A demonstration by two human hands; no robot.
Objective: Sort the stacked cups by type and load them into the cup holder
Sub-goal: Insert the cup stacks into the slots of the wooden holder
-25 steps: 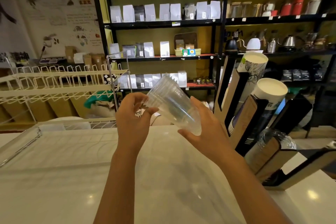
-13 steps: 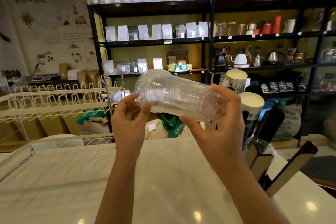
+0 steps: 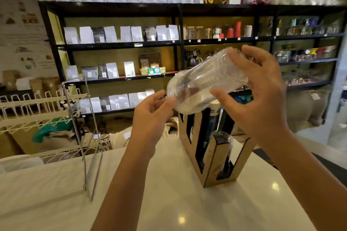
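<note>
A stack of clear plastic cups lies almost level in the air, its wide mouth to the lower left. My right hand wraps the narrow base end, thumb underneath. My left hand has its fingertips at the rim of the mouth, fingers apart. Right below the stack stands the wooden cup holder on the white counter. A clear cup stack sits in its front slot and a white paper cup top shows behind.
A wire rack stands at the counter's left edge. Black shelves with white pouches, kettles and jars fill the background. Sacks lie on the floor behind the counter.
The stack has moved right and tilted, base end rising, until it is above the cup holder. The view has turned right. My left hand has loosened to the rim.
</note>
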